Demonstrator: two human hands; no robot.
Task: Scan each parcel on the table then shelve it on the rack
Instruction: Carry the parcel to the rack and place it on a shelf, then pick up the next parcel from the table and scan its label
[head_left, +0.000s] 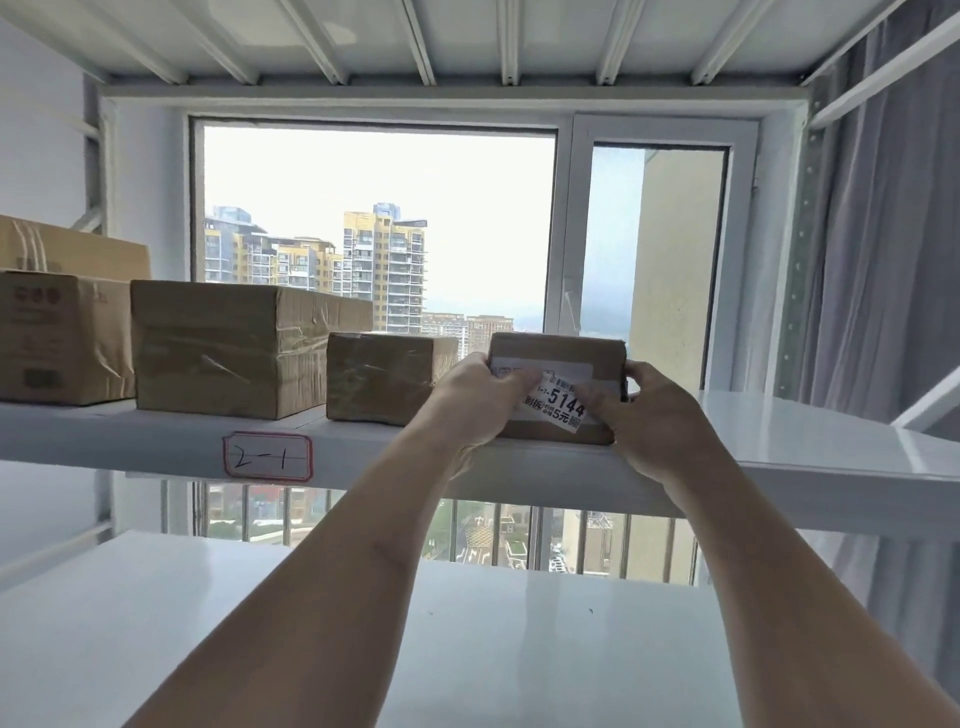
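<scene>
Shelving step: we set a parcel on the rack's 2-1 shelf.
L to R: three boxes (249, 348) stood shelved; our left hand (480, 397) & right hand (644, 410) gripped the parcel (558, 353) w/ sticker (558, 408). Next, probably: let go, fetch another.

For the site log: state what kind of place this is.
Likely a small parcel pickup or storage room, high up in a building. White metal rack with a handwritten shelf tag, taped cardboard boxes in a row, and a pickup-code sticker on the held parcel.
</scene>
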